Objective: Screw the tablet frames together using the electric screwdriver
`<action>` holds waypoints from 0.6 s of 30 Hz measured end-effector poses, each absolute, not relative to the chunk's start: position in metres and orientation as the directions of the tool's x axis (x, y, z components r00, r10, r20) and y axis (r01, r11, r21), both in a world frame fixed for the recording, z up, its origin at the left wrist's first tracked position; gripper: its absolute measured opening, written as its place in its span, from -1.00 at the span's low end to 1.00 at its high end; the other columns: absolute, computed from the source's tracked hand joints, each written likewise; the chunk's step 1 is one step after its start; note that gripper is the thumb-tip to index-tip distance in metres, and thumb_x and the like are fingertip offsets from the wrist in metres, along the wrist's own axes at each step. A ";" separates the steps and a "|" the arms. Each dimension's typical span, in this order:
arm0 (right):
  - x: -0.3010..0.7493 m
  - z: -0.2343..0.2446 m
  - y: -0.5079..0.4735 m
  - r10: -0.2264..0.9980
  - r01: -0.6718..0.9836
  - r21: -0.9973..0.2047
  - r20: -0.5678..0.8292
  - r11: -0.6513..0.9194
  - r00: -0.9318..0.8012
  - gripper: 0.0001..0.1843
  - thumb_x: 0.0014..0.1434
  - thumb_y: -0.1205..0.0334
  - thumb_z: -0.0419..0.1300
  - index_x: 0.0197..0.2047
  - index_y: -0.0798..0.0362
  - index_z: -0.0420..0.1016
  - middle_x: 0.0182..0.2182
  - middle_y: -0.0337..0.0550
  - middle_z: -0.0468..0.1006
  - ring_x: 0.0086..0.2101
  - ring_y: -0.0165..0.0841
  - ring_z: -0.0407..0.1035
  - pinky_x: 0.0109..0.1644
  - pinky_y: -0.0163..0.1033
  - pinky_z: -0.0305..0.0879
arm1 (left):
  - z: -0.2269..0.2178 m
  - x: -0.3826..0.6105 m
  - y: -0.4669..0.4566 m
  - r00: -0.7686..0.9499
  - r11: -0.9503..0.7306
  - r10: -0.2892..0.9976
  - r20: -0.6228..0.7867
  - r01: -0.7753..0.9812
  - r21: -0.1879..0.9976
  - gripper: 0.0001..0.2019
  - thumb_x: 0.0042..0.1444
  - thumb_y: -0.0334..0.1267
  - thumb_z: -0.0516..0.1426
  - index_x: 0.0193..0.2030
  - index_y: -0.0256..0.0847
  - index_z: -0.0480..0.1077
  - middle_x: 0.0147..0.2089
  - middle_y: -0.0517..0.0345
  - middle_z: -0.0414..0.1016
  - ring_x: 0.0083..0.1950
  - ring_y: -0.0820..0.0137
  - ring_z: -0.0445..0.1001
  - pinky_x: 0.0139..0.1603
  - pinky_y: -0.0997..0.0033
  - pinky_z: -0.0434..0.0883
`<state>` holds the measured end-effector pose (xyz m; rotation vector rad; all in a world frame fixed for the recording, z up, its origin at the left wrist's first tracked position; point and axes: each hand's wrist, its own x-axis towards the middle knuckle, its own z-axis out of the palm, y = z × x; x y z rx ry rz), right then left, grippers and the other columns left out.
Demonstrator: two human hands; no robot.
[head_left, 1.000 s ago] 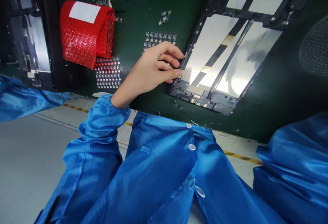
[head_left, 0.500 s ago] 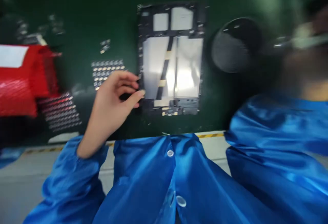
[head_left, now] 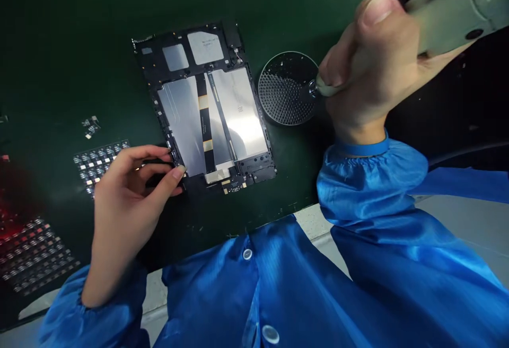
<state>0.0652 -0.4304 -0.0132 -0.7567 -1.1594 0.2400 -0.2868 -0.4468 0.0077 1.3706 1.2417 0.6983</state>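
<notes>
Touching left hand (head_left: 127,194): tablet frame (head_left: 210,109)

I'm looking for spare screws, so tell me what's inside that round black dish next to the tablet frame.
The round dish has a dotted, perforated-looking floor with a few tiny glinting specks near its top. The right hand and its tool tip cover the dish's right edge, so anything there is hidden.

Your tablet frame (head_left: 207,109) lies flat on the green mat, centre of view, open side up, black rim around two silver plates with a black flex strip down the middle, skewed slightly. Your electric screwdriver (head_left: 437,14), grey bodied, sits far right, tilted, tip down over the round black screw dish (head_left: 284,90) just right of the frame.
</notes>
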 end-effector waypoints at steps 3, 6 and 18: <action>0.067 -0.013 -0.430 0.524 0.254 -0.638 0.754 0.727 0.397 -0.76 0.35 0.24 0.33 0.05 0.06 0.49 -0.21 -0.51 0.47 -0.52 -0.83 0.34 -0.22 -0.67 0.45 | 0.005 -0.288 -0.448 0.266 0.161 0.934 -0.240 0.288 0.944 -0.62 0.10 -0.42 0.50 0.05 -0.11 0.64 0.06 0.16 0.64 -0.08 0.34 0.75 -0.23 0.56 0.81; 0.063 -0.008 -0.434 0.564 0.308 -0.685 0.723 0.660 0.398 -0.72 0.34 0.18 0.34 0.05 0.07 0.46 -0.22 -0.47 0.46 -0.51 -0.78 0.35 -0.42 -0.61 0.26 | 0.005 -0.289 -0.449 0.275 0.162 0.932 -0.238 0.272 0.949 -0.63 0.11 -0.41 0.50 0.05 -0.10 0.65 0.07 0.16 0.64 -0.07 0.34 0.75 -0.21 0.55 0.82; 0.059 -0.011 -0.432 0.544 0.299 -0.684 0.719 0.666 0.432 -0.60 0.28 0.12 0.47 -0.01 0.10 0.41 -0.03 -0.35 0.49 -0.58 -0.71 0.24 -0.57 -0.36 0.08 | 0.006 -0.287 -0.452 0.310 0.163 0.919 -0.243 0.264 0.951 -0.70 0.23 -0.33 0.48 0.07 -0.06 0.63 0.11 0.10 0.61 0.00 0.33 0.69 -0.20 0.54 0.81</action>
